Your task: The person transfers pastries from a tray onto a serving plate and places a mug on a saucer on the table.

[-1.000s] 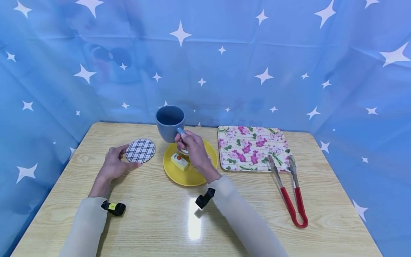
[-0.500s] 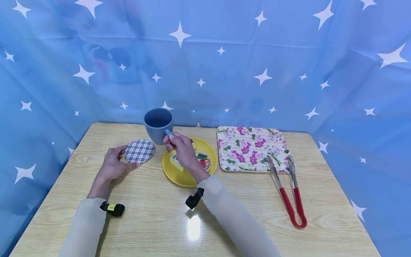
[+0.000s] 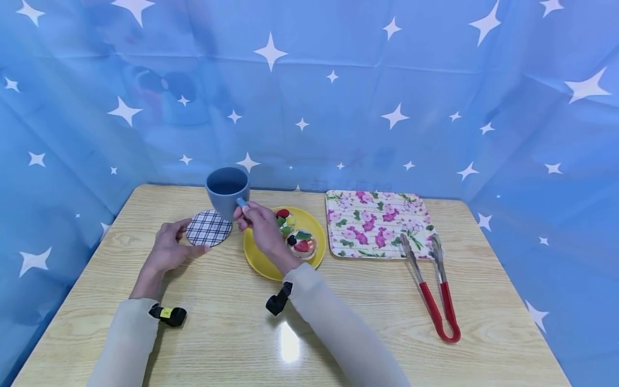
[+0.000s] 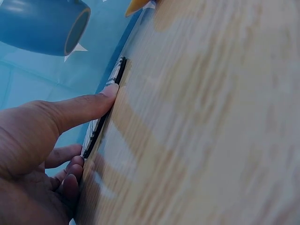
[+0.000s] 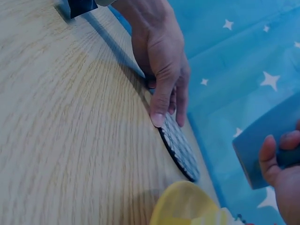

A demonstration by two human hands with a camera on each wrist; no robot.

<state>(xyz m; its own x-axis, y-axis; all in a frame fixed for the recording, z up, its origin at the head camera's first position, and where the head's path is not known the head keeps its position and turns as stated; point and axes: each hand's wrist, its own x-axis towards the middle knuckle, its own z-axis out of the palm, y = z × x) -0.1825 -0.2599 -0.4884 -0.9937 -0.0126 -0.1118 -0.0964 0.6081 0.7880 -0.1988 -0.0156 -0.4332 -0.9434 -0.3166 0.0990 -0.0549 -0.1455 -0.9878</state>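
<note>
In the head view my right hand (image 3: 263, 228) grips the handle of a blue mug (image 3: 226, 194). The mug is upright and raised, its lower part overlapping the far right of a round checked coaster (image 3: 205, 230). My left hand (image 3: 170, 248) holds that coaster at its edge, thumb on the near side and fingers on the left. The left wrist view shows the thumb against the coaster's dark rim (image 4: 100, 129), flat on the wood, with the mug's base (image 4: 77, 30) hanging above. Beneath my right forearm a yellow plate (image 3: 261, 264) carries small fruit-topped pastries (image 3: 302, 245), partly hidden.
A flower-patterned rectangular tray (image 3: 369, 219) lies at the back right. Red-handled metal tongs (image 3: 432, 306) rest with their tips over its near right edge. A blue star-printed curtain (image 3: 338, 97) stands behind the wooden table (image 3: 222, 328).
My right hand has carried the mug left from above the plate to the coaster, lowering it slightly. More pastries on the plate show now. The left hand and coaster stay in place.
</note>
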